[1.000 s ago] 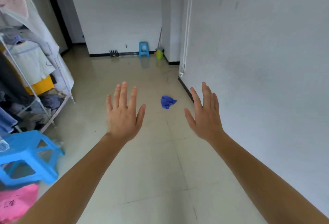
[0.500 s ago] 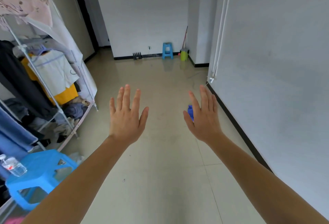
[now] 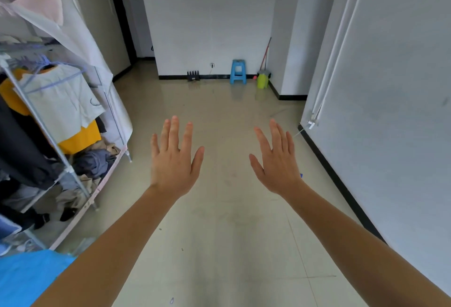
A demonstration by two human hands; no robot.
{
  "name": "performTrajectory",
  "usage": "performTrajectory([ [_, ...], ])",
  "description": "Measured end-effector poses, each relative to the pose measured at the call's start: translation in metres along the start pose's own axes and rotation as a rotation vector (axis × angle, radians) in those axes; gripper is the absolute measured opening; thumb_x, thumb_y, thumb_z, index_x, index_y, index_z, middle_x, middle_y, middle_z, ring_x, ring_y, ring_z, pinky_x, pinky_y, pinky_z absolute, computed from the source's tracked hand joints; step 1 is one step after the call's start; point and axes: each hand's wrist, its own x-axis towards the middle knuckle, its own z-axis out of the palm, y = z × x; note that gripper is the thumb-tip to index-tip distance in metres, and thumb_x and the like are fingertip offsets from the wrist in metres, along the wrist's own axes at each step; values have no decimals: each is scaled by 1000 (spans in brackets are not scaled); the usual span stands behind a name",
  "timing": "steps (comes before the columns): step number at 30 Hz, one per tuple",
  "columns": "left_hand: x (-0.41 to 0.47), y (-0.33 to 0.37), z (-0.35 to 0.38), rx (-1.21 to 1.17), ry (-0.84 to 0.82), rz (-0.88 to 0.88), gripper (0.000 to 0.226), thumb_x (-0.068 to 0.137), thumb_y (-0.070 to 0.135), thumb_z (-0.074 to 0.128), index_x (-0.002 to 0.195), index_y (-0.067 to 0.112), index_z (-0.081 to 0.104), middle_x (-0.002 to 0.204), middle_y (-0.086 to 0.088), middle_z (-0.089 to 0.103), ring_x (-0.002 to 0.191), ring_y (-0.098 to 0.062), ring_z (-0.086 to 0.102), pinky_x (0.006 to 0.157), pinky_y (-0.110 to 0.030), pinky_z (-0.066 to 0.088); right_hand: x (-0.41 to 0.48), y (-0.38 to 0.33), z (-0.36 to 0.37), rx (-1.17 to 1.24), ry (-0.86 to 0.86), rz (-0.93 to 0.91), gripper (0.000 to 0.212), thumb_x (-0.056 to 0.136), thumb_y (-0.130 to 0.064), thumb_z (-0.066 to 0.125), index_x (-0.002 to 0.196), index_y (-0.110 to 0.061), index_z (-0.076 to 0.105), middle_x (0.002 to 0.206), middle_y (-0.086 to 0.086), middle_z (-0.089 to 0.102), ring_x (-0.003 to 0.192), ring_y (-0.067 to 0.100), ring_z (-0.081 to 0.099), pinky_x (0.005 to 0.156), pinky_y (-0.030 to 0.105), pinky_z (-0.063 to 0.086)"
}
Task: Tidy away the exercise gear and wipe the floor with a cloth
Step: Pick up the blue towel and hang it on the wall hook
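Ahead the glossy beige tiled floor (image 3: 227, 221) lies open, hemmed by a clothes-laden metal rack (image 3: 61, 136) left and a plain white wall (image 3: 390, 136) right; a small blue plastic stool (image 3: 238, 71) and perhaps a green bucket (image 3: 262, 81) stand far off.

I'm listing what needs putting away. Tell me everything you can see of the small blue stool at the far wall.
The small blue stool looks like moulded light-blue plastic: a flat square seat on splayed legs with a crossbar between the front ones. It stands upright on the glossy floor, which mirrors it faintly, close against the white far wall, between a black pronged object and a green bucket. Nothing appears to touch it.
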Motion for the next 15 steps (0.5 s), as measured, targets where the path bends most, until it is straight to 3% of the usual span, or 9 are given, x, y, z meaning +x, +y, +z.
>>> performTrajectory([
  [6,133,-63,69,-13,-38,89,64,101,49,25,152,11,27,158,-22,23,147,-40,20,113,-60,26,115,7,64,-35,2,108,69,102,-48,40,160,-18,17,166,21,4,153,38,8,123,56,13],
  [15,291,-93,219,-61,-113,181,65,101,50,23,153,12,26,160,-21,21,147,-39,20,114,-60,25,243,61,189,-55,3,238,69,99,-48,40,157,-15,25,164,23,9,150,42,18,120,60,21],
])
